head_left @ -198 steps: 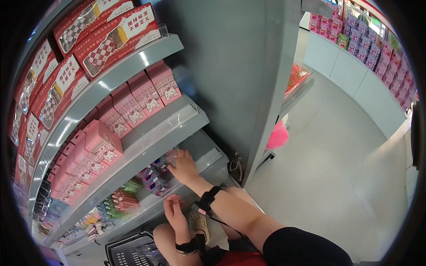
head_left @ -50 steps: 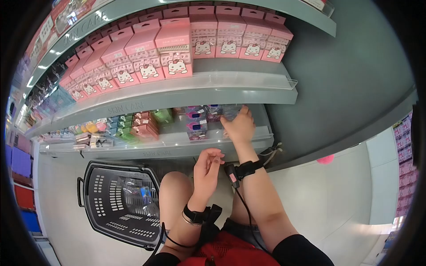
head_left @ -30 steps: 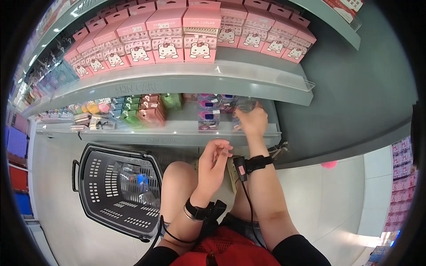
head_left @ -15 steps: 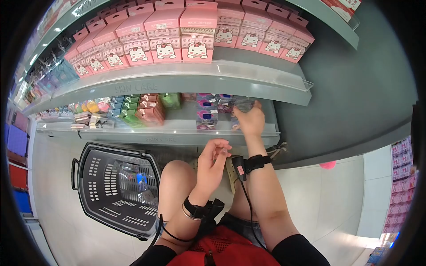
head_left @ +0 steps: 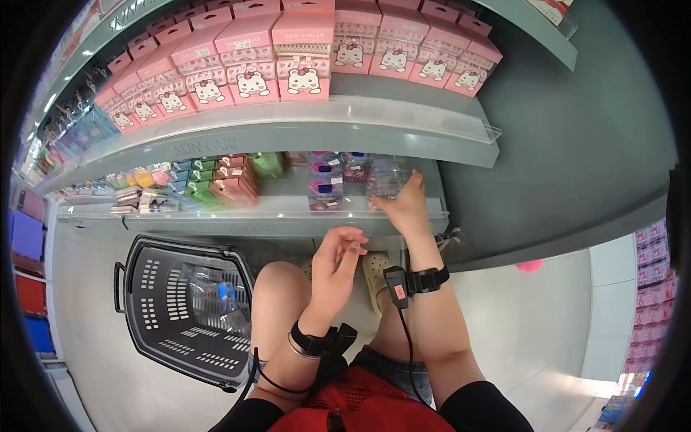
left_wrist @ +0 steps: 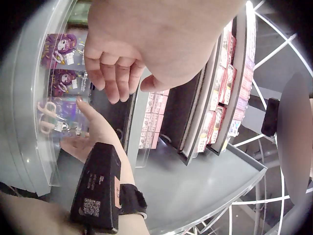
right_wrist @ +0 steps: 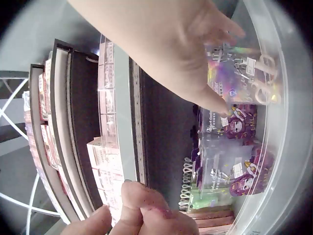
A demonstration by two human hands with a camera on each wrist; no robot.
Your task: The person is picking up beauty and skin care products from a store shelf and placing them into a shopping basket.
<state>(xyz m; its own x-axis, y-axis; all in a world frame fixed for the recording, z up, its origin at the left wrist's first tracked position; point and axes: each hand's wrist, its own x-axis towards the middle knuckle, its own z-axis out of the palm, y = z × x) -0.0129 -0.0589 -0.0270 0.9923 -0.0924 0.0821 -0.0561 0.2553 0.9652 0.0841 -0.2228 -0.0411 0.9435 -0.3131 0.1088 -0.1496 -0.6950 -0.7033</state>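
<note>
In the head view my right hand [head_left: 410, 205] reaches into the lower shelf, thumb and fingers spread apart around a row of clear packets [head_left: 386, 175]. The right wrist view shows the front packet [right_wrist: 237, 81], shiny and clear, with a tool that has two pale finger loops. My thumb lies along one side of it and the fingertips at the other. Beside it stand purple-printed packets [right_wrist: 239, 122]. My left hand [head_left: 337, 263] hangs in front of the shelf edge, fingers loosely curled, holding nothing.
A dark shopping basket [head_left: 137, 288] with clear packets inside stands on the floor at left. Above my hands runs a shelf [head_left: 302, 133] of pink hair curler boxes [head_left: 302, 65]. A clear lip [head_left: 273, 216] edges the lower shelf; a grey panel [head_left: 561, 144] borders it at right.
The head view has swung from a tilted view to face the shelf, bringing the whole basket in. My right hand has just spread and shifted to the right, uncovering the clear packets. My left hand stays loosely curled.
</note>
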